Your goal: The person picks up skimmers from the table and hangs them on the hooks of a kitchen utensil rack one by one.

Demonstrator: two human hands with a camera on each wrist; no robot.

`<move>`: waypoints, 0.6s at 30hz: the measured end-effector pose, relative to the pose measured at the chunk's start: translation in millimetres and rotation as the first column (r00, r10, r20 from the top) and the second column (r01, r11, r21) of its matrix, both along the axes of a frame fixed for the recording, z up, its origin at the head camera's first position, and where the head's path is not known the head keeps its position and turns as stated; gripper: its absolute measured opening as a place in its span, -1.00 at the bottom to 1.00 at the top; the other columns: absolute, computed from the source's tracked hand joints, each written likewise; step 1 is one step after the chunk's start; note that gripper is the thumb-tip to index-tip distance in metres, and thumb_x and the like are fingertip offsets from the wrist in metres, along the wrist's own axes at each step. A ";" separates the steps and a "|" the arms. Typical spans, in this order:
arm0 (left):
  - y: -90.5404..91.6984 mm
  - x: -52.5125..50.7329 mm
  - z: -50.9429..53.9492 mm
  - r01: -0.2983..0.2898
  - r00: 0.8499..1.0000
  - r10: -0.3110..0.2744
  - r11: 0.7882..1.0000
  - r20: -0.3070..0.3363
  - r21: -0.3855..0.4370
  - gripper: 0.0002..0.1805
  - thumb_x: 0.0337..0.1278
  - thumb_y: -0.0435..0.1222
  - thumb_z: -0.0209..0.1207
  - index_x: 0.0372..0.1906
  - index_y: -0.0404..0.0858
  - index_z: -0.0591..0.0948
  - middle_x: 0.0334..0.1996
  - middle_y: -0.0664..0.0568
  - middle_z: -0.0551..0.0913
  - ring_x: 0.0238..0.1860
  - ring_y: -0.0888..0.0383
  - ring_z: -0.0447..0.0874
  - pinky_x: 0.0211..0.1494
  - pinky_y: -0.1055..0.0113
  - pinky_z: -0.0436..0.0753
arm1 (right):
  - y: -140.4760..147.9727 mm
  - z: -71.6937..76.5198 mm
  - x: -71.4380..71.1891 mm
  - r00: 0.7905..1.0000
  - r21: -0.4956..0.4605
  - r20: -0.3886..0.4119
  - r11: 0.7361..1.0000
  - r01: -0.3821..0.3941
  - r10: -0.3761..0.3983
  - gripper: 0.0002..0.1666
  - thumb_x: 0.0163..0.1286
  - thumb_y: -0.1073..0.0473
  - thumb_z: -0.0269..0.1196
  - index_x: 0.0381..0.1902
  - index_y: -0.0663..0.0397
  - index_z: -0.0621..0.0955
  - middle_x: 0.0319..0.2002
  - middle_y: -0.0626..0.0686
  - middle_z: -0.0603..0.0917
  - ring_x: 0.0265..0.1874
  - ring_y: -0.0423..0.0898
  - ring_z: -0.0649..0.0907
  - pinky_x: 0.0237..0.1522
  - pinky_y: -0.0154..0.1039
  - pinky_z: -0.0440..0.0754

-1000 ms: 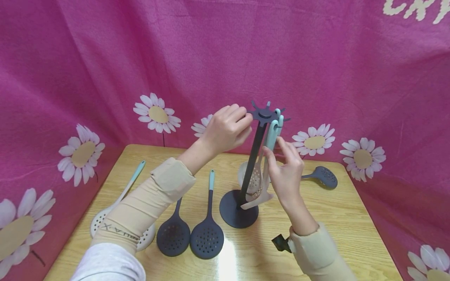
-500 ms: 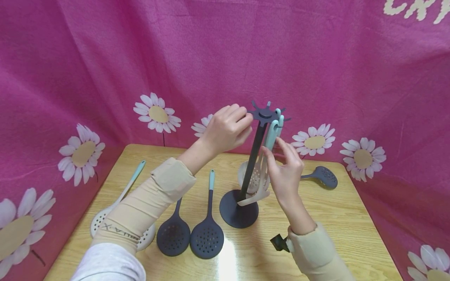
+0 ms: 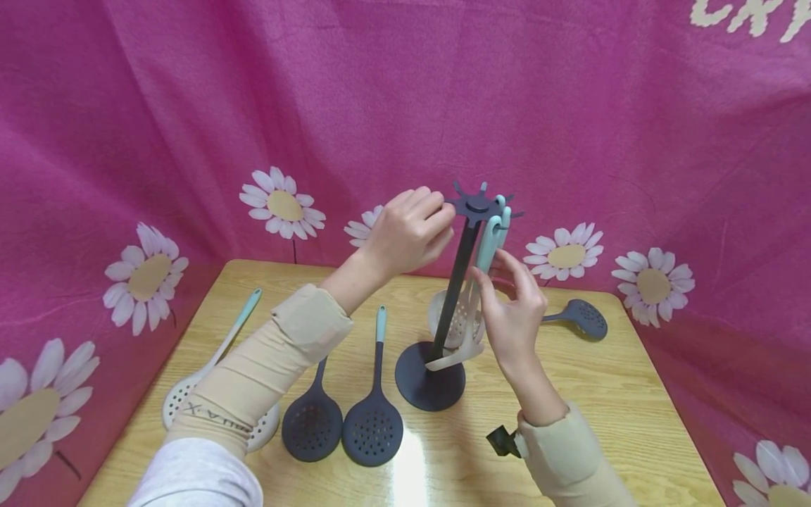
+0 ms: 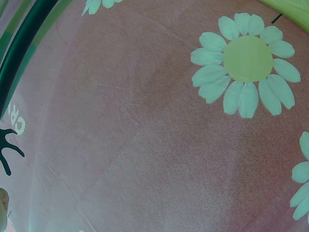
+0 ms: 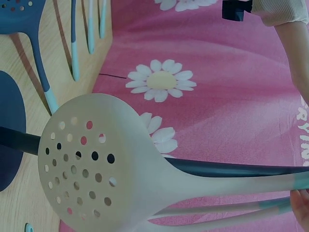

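A black utensil rack (image 3: 429, 391) stands on the table, its round base flat and its pronged top (image 3: 476, 205) at head height of the pole. With curled fingers my left hand (image 3: 408, 229) holds a left prong of that top. Pale skimmers with mint handles hang from the right-hand prongs. My right hand (image 3: 514, 303) has its thumb and fingers on either side of the nearest skimmer's handle (image 3: 488, 243), at its lower end. The right wrist view shows that skimmer's holed head (image 5: 91, 159) close up, with two more pale shafts beside it. In the left wrist view, rack prongs (image 4: 8, 150) edge in.
Two dark skimmers (image 3: 372, 431) lie in front of the rack, left of its base. A pale skimmer (image 3: 218, 352) lies at far left; another is partly under my left forearm. One dark skimmer (image 3: 586, 319) rests at right. A pink flowered cloth (image 3: 355, 91) walls the table (image 3: 608, 422).
The nearest hanging skimmer has turned and swung slightly left, its head now closer to the pole. My right hand has shifted a little, its fingers more spread. My left hand stays put.
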State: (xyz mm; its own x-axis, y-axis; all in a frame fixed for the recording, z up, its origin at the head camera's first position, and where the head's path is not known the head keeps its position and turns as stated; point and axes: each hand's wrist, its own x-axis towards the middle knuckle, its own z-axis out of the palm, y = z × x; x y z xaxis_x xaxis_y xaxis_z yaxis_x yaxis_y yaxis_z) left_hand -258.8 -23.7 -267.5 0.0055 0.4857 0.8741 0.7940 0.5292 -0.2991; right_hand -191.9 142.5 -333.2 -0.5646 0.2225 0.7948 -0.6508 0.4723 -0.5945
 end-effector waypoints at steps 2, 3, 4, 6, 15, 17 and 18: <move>0.3 0.2 0.4 0.003 1.000 -0.003 1.000 -0.002 0.002 -0.94 -0.08 -0.40 0.09 -0.47 -0.36 0.51 -0.58 -0.06 0.42 -0.56 0.05 0.35 -0.53 0.31 0.36 | 1.4 -0.5 1.1 1.000 0.007 0.004 1.000 0.001 -0.001 -0.60 0.04 0.35 0.35 -0.11 0.30 0.59 -0.31 0.15 0.67 -0.35 -0.08 0.65 -0.25 -0.45 0.59; 0.4 0.3 0.6 0.004 1.000 -0.004 1.000 -0.002 0.002 -0.94 -0.08 -0.40 0.09 -0.47 -0.36 0.51 -0.58 -0.06 0.42 -0.56 0.05 0.35 -0.53 0.31 0.36 | 2.2 -0.7 1.6 1.000 0.009 0.003 1.000 0.000 0.000 -0.60 0.05 0.36 0.35 -0.10 0.30 0.59 -0.30 0.15 0.67 -0.33 -0.09 0.65 -0.24 -0.45 0.58; 0.2 0.4 0.9 0.005 1.000 -0.005 1.000 0.000 0.002 -0.94 -0.08 -0.40 0.09 -0.47 -0.36 0.51 -0.58 -0.06 0.43 -0.56 0.05 0.35 -0.53 0.31 0.36 | 2.6 -1.0 2.0 1.000 0.009 -0.004 1.000 -0.004 0.004 -0.61 0.06 0.37 0.34 -0.09 0.31 0.58 -0.30 0.15 0.66 -0.32 -0.09 0.65 -0.23 -0.45 0.58; -0.3 0.6 0.8 0.003 1.000 -0.003 1.000 0.009 0.002 -0.94 -0.07 -0.40 0.09 -0.47 -0.36 0.51 -0.58 -0.07 0.43 -0.55 0.05 0.36 -0.52 0.31 0.37 | 3.7 -1.8 3.1 0.999 0.007 -0.036 1.000 -0.014 0.014 -0.63 0.08 0.41 0.30 -0.09 0.33 0.57 -0.29 0.17 0.65 -0.30 -0.09 0.63 -0.21 -0.44 0.58; -1.6 1.8 -16.7 0.046 0.970 -0.078 0.989 0.231 0.143 -0.85 0.00 -0.48 0.07 -0.26 -0.42 0.52 -0.54 -0.05 0.53 -0.53 0.12 0.39 -0.49 0.37 0.39 | 14.1 -20.6 -3.8 0.940 -0.009 -0.340 1.000 -0.009 0.005 -0.83 0.12 0.45 0.23 -0.30 0.46 0.55 -0.38 0.31 0.57 -0.35 0.00 0.57 -0.20 -0.38 0.53; -2.2 1.4 -25.8 0.050 0.949 -0.110 0.978 0.295 0.204 -0.80 0.01 -0.47 0.07 -0.19 -0.43 0.49 -0.52 -0.05 0.52 -0.50 0.13 0.40 -0.46 0.36 0.40 | 17.1 -28.2 -5.7 0.928 -0.018 -0.373 1.000 0.009 -0.016 -0.84 0.15 0.40 0.22 -0.33 0.46 0.54 -0.40 0.31 0.56 -0.37 0.03 0.55 -0.19 -0.39 0.51; -2.6 0.9 -30.9 0.043 0.939 -0.118 0.972 0.323 0.231 -0.78 0.02 -0.46 0.07 -0.17 -0.42 0.48 -0.51 -0.04 0.50 -0.49 0.13 0.41 -0.46 0.36 0.40 | 18.5 -31.9 -6.3 0.924 -0.023 -0.381 1.000 0.018 -0.026 -0.84 0.16 0.39 0.21 -0.34 0.46 0.53 -0.40 0.31 0.55 -0.37 0.03 0.54 -0.19 -0.39 0.50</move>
State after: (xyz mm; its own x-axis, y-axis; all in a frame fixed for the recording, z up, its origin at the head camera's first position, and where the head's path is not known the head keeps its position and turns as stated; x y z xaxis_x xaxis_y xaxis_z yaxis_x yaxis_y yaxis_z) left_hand -257.9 -26.3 -298.4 -0.2720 0.2936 0.9164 0.8704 0.4812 0.1042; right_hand -198.2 161.0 -365.1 -0.2145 0.2487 0.9445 -0.8197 0.4800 -0.3126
